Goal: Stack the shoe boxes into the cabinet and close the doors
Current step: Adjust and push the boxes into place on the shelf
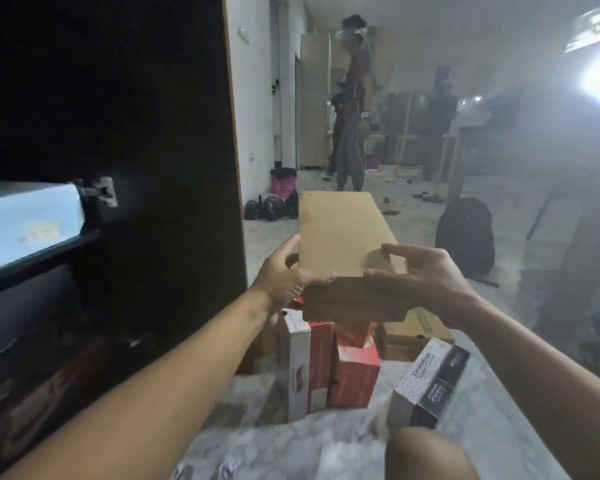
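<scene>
Shoe boxes were the matter at hand, and one plain brown box (340, 244) was held up in mid-air over the rest, its long side running away from the camera. The left hand (284, 277) gripped its near left corner, thumb on the lid and fingers tucked out of sight beneath. The right hand (420, 277) held the near right corner, thumb and forefinger pinching the lid edge; the other fingers were hidden behind the box.

Below it, on the floor (361, 441), stood a huddle of other boxes: a red box (355, 372), a white and red box (300, 368), a black and white box (430, 386) tilted to the right with print too blurred to read, and another brown box (413, 337) largely covered by the held one.

To the left stood the dark cabinet (153, 150), its inside almost too dim to make out. A pale box (28, 223) lay on one shelf, cut off by the frame edge, and beside it was a metal hinge (101, 192).

Further back, in haze and glare, a black backpack (465, 233) sat on the floor, and a standing person (352, 109) showed only as a blurred figure.
</scene>
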Action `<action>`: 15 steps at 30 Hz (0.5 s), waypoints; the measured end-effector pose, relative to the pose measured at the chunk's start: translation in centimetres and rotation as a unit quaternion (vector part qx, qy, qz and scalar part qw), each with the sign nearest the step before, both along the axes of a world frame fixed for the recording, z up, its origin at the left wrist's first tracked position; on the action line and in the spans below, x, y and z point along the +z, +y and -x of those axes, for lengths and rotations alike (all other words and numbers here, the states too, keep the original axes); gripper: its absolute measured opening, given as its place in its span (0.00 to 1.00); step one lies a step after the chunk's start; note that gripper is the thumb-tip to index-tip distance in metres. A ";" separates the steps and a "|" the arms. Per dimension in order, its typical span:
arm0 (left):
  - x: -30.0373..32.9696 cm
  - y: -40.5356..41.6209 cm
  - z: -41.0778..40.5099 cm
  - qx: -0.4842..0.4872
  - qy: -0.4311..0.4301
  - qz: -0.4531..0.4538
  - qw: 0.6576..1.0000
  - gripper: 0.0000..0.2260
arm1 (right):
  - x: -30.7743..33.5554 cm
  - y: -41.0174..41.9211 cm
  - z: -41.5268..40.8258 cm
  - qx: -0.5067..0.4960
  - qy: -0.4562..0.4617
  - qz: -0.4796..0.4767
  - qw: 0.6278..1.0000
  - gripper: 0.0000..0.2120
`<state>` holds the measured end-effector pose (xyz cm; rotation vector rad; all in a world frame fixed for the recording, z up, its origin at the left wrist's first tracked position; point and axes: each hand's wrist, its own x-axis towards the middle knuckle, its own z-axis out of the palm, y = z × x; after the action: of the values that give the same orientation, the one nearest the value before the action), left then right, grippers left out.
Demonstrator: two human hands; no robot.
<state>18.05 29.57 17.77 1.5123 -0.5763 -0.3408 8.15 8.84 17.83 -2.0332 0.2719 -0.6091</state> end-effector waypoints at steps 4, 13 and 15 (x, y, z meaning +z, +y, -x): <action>1.5 4.0 0.5 0.058 -0.013 -0.023 0.998 0.47 | 1.0 2.8 -0.7 0.050 -0.012 0.015 0.999 0.35; 4.2 10.4 0.6 0.128 -0.020 -0.053 0.990 0.48 | 2.6 7.9 -1.0 0.148 -0.032 0.037 0.988 0.38; 4.9 11.7 0.6 0.145 -0.022 -0.069 0.987 0.52 | 3.2 8.9 -1.5 0.167 -0.034 0.046 0.984 0.37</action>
<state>17.47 41.23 22.62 1.7137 -0.3651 -0.1253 9.60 17.79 21.06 -2.0795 -0.1391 -0.4862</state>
